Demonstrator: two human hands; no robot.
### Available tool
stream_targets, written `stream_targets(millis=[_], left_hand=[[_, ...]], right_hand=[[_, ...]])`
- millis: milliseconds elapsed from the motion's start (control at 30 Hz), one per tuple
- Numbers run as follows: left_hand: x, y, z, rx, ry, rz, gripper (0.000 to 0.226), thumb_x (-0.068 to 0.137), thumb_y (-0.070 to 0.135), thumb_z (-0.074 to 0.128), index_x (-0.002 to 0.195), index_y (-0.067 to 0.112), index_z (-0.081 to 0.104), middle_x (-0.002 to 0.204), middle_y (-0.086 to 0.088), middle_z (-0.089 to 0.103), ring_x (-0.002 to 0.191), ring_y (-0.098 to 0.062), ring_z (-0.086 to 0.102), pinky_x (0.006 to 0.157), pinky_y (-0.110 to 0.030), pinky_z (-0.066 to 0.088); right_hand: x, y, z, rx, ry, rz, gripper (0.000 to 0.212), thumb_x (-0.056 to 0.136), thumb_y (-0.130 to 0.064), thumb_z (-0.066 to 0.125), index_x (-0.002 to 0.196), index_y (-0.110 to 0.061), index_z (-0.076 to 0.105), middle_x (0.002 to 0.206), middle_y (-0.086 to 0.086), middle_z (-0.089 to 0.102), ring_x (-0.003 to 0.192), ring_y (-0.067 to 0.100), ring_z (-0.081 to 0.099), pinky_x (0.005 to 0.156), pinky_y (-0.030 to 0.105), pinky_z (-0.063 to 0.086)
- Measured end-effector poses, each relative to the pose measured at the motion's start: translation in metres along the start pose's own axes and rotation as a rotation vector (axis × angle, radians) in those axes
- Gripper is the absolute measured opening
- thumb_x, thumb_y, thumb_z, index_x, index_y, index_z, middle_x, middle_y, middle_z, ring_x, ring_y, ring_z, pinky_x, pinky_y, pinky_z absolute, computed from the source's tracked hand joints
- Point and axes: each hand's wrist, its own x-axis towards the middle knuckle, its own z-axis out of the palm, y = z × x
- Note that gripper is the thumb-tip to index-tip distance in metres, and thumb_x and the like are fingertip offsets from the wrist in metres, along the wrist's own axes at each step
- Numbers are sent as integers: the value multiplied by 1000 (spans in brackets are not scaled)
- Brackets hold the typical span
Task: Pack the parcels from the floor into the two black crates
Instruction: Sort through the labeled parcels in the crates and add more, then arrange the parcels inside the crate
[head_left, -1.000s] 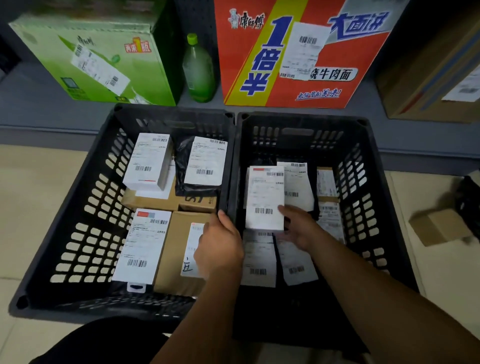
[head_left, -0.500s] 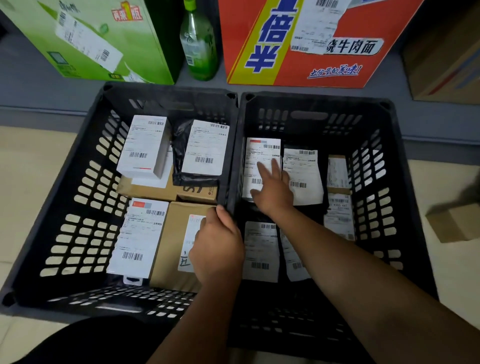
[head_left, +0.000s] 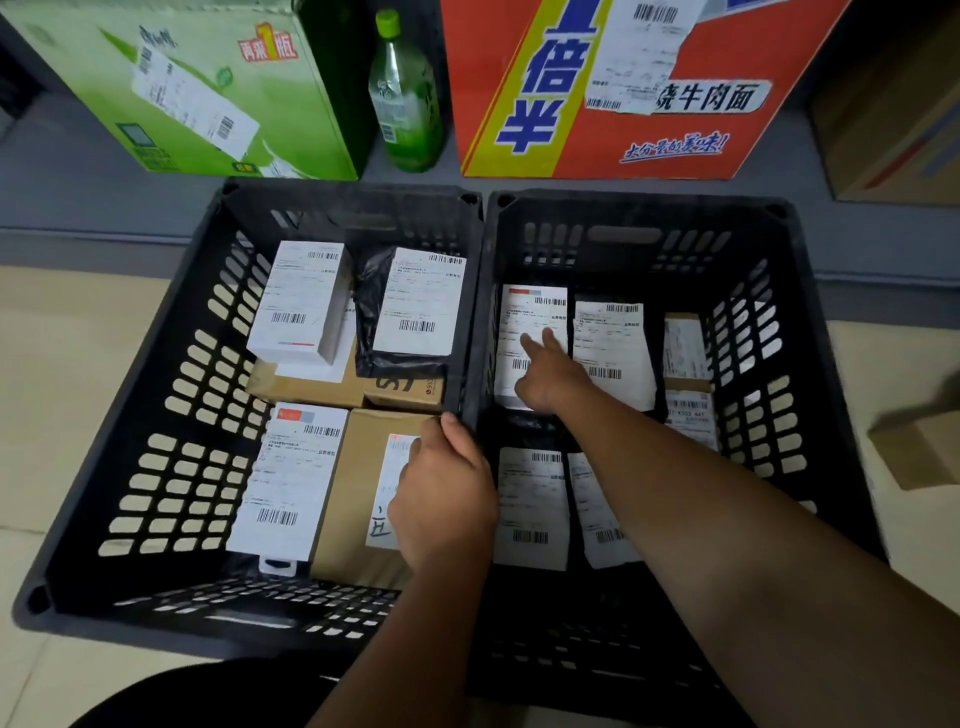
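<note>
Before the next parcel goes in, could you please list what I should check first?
1. Right hand free: not ok, its fingers press the white-labelled flat parcel in the right black plastic crate.
2. Left hand free: not ok, it grips the crates' shared rim.
3. Parcel left on floor: ok, a small brown cardboard box lies right of that crate.
4. Room in right crate: ok, near end bare.

Black slotted crates (head_left: 353, 208), white barcoded labels (head_left: 415, 306), green carton (head_left: 208, 88), red-and-yellow carton (head_left: 649, 130), seemingly tan box (head_left: 353, 493).
</note>
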Motion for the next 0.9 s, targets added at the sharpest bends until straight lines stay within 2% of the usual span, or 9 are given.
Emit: stream_targets(millis=[67, 133, 300, 433, 533, 633, 700, 767, 900], left_hand=[[2, -1, -1, 2, 11, 5, 48, 103, 47, 18, 106, 19, 57, 97, -8, 68, 90, -37, 64, 69, -37, 36], [4, -3, 0, -7, 1, -1, 49, 103, 47, 18, 104, 17, 57, 97, -11, 68, 89, -39, 64, 71, -39, 38], [4, -2, 3, -3, -10, -8, 49, 104, 44, 19, 108, 15, 57, 105, -15, 67, 96, -40, 63, 75, -41, 38], [3, -1, -7, -35, -73, 20, 49, 105, 42, 25, 133, 9, 47, 128, -22, 59, 116, -42, 54, 96, -51, 44], [-18, 5, -12, 250, -15, 339, 63, 103, 46, 34, 155, 11, 26, 155, -28, 29, 143, -44, 26, 116, -53, 21], [-60, 37, 9, 341, -250, 770, 64, 102, 52, 36, 158, 26, 22, 162, -17, 20, 149, -35, 15, 121, -47, 12], [-95, 74, 32, 188, -465, 710, 66, 99, 56, 40, 156, 26, 26, 160, -13, 26, 146, -32, 20, 119, -44, 20], [-126, 116, 53, 16, -634, 525, 71, 96, 58, 47, 155, 24, 26, 160, -12, 25, 146, -33, 21, 118, -46, 23], [-154, 186, 95, -292, -772, 179, 91, 85, 56, 63, 157, 21, 18, 157, -16, 31, 139, -40, 35, 112, -51, 36]], right_hand=[[-7, -3, -14, 9, -24, -28, 72, 97, -20, 47, 158, -32, 12, 167, -2, -4, 152, 33, 7, 120, 52, 20], [-22, 2, -31, 9, 95, -52, 67, 97, -24, 49, 157, -31, 20, 166, 4, 9, 152, 32, 6, 120, 54, 16], [-84, 49, -85, 142, 347, -153, 52, 92, -17, 58, 144, -18, 47, 156, 10, 30, 138, 32, 39, 112, 40, 36], [-151, 104, -128, 234, 520, -62, 34, 91, -18, 60, 124, -15, 63, 131, 14, 56, 114, 34, 57, 95, 34, 46], [-203, 153, -147, 298, 569, 79, 18, 90, -22, 62, 106, -19, 68, 119, 11, 68, 107, 33, 62, 91, 34, 48], [-245, 216, -149, 358, 560, 209, 31, 90, -21, 63, 119, -13, 66, 125, 13, 64, 110, 32, 61, 91, 30, 46], [-263, 259, -143, 375, 566, 310, 37, 91, -22, 63, 126, -8, 64, 130, 17, 61, 114, 34, 59, 91, 32, 47], [-273, 299, -134, 367, 542, 414, 40, 95, -23, 59, 129, -2, 60, 132, 21, 58, 119, 38, 55, 97, 38, 48], [-272, 357, -105, 424, 486, 512, 50, 88, -24, 65, 134, -6, 55, 135, 21, 51, 119, 39, 54, 98, 42, 49]])
